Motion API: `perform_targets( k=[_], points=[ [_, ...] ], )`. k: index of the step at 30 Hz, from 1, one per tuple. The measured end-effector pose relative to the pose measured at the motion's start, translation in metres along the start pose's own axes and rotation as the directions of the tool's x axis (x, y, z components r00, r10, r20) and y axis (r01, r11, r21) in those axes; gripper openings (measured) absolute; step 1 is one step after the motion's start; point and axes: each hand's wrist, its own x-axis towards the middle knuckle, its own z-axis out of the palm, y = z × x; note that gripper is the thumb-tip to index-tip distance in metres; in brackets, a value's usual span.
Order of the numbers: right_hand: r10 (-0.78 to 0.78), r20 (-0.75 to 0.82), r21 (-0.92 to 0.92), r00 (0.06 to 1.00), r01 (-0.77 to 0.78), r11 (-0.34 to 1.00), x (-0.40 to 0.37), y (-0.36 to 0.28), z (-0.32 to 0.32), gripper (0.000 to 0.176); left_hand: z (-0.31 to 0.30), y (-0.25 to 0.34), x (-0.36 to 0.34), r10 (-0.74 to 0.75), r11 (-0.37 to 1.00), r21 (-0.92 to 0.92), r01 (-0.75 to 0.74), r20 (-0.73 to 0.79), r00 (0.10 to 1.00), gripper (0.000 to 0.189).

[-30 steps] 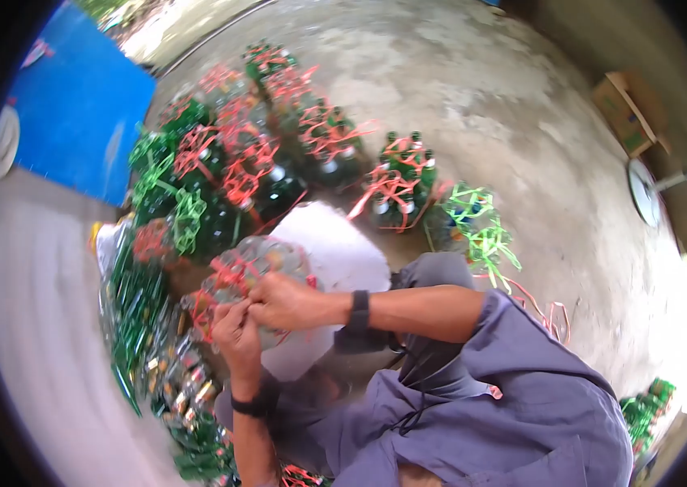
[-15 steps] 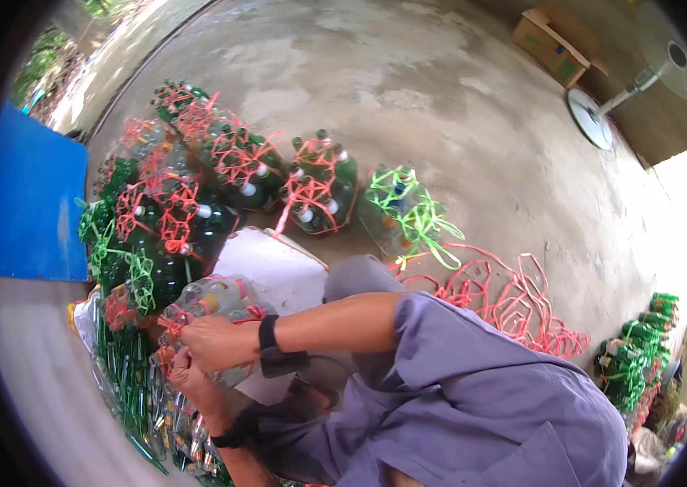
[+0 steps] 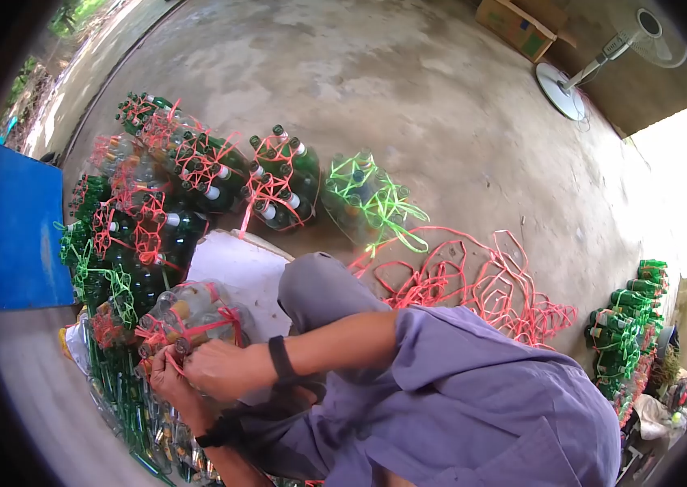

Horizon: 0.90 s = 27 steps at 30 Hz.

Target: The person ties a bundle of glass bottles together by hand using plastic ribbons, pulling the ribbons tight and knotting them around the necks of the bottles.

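Observation:
A bundle of clear glass bottles [image 3: 191, 307] leans in front of me, with red plastic string [image 3: 212, 326] wound around the bottle necks. My right hand [image 3: 220, 369] is closed at the near necks, its fingers pinching the string. Beside and below it, my left hand [image 3: 171, 380] is also closed on the string close to a bottle mouth. The fingers partly hide the string between the two hands. A white board [image 3: 234, 272] lies just beyond the bundle, next to my bent knee [image 3: 319, 284].
Bundles of green bottles [image 3: 285, 174] tied with red string stand ahead. A bundle with bright green string [image 3: 369, 195] is beside them. Loose red string [image 3: 473, 284] lies tangled on the floor. A blue panel [image 3: 23, 227], fan [image 3: 563, 89], cardboard box [image 3: 514, 28] and more green bottles [image 3: 615, 333] surround the space.
The view has shifted, so the scene sits further left. My right hand has moved down the bottle necks, uncovering more red string across the bundle. Both hands stay closed.

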Motion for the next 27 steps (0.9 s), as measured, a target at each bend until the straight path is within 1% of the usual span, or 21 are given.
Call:
perform_targets(
  k=[2, 3, 4, 5, 7, 8, 10, 12, 14, 15, 16, 18, 20, 21, 22, 23, 24, 25, 27],
  points=[
    [-0.001, 0.085, 0.088, 0.996, -0.006, 0.996, -0.02, -0.005, 0.002, 0.021, 0.0, 0.004, -0.003, 0.078, 0.991, 0.102, -0.08, 0.031, 0.997, 0.016],
    [0.03, 0.133, 0.064, 0.991, -0.038, 0.997, -0.029, -0.007, 0.002, 0.026, -0.005, -0.003, 0.0, 0.074, 0.991, 0.105, -0.077, 0.03, 0.997, 0.016],
    [0.03, 0.134, 0.068, 0.99, -0.039, 0.997, -0.037, -0.01, -0.004, 0.026, -0.013, -0.015, 0.009, 0.03, 0.999, 0.012, -0.031, 0.046, 0.998, 0.015],
    [0.069, 0.145, 0.085, 0.987, -0.082, 0.993, -0.046, -0.013, -0.012, 0.026, -0.021, -0.026, 0.015, -0.011, 0.997, -0.08, 0.017, 0.068, 0.998, 0.014],
    [0.142, 0.164, 0.117, 0.976, -0.162, 0.98, -0.062, -0.017, -0.022, 0.024, -0.022, -0.028, 0.016, -0.016, 0.997, -0.068, 0.019, 0.052, 0.999, 0.013],
    [0.141, 0.166, 0.118, 0.976, -0.161, 0.98, -0.071, -0.019, -0.029, 0.024, -0.021, -0.029, 0.017, -0.017, 0.998, -0.06, 0.019, 0.036, 0.999, 0.012],
    [0.185, 0.145, 0.167, 0.972, -0.208, 0.964, -0.089, -0.028, -0.062, 0.022, -0.024, -0.034, 0.018, -0.001, 1.0, -0.028, 0.002, 0.02, 1.0, 0.011],
    [0.146, 0.006, 0.283, 0.989, -0.142, 0.948, -0.115, -0.021, -0.084, 0.018, -0.024, -0.037, 0.019, 0.024, 1.0, -0.002, -0.024, -0.01, 1.0, 0.011],
    [0.26, -0.081, 0.444, 0.962, -0.199, 0.873, -0.137, -0.014, -0.119, 0.017, -0.023, -0.038, 0.02, -0.013, 0.995, -0.097, 0.013, 0.002, 1.0, 0.01],
    [0.367, -0.094, 0.426, 0.925, -0.296, 0.855, -0.151, -0.006, -0.136, 0.018, -0.024, -0.04, 0.02, -0.015, 0.996, -0.093, 0.015, -0.002, 1.0, 0.01],
    [0.47, -0.111, 0.409, 0.876, -0.391, 0.824, -0.167, 0.005, -0.152, 0.02, -0.027, -0.044, 0.022, -0.006, 0.998, -0.063, 0.005, -0.004, 1.0, 0.01],
    [0.716, -0.084, 0.478, 0.693, -0.603, 0.639, -0.201, 0.036, -0.178, 0.023, -0.029, -0.045, 0.021, -0.002, 1.0, -0.029, 0.002, -0.005, 1.0, 0.011],
    [0.785, -0.126, 0.335, 0.606, -0.719, 0.609, -0.25, 0.095, -0.18, 0.024, -0.028, -0.04, 0.021, -0.041, 0.999, -0.031, 0.041, 0.005, 0.999, 0.012],
    [0.835, -0.074, 0.246, 0.546, -0.801, 0.546, -0.265, 0.107, -0.184, 0.026, -0.024, -0.036, 0.019, -0.046, 0.999, -0.027, 0.046, 0.004, 0.999, 0.012],
    [0.877, -0.029, 0.15, 0.479, -0.866, 0.478, -0.28, 0.119, -0.184, 0.028, -0.02, -0.031, 0.017, -0.01, 1.0, -0.018, 0.009, -0.008, 1.0, 0.012],
    [0.913, 0.021, 0.016, 0.408, -0.913, 0.408, -0.305, 0.146, -0.173, 0.028, -0.016, -0.029, 0.016, 0.028, 1.0, -0.01, -0.028, -0.02, 0.999, 0.012],
    [0.943, 0.059, -0.122, 0.327, -0.935, 0.332, -0.332, 0.176, -0.154, 0.028, -0.016, -0.03, 0.017, 0.026, 1.0, -0.007, -0.026, -0.022, 0.999, 0.012],
    [0.943, 0.064, -0.122, 0.327, -0.935, 0.332, -0.352, 0.201, -0.134, 0.028, -0.016, -0.031, 0.018, 0.048, 0.999, -0.003, -0.048, -0.021, 0.999, 0.012],
    [0.79, 0.068, -0.303, 0.609, -0.742, 0.598, -0.383, 0.228, -0.1, 0.025, -0.015, -0.031, 0.017, 0.064, 0.998, 0.006, -0.064, -0.018, 0.998, 0.013]
  ],
)
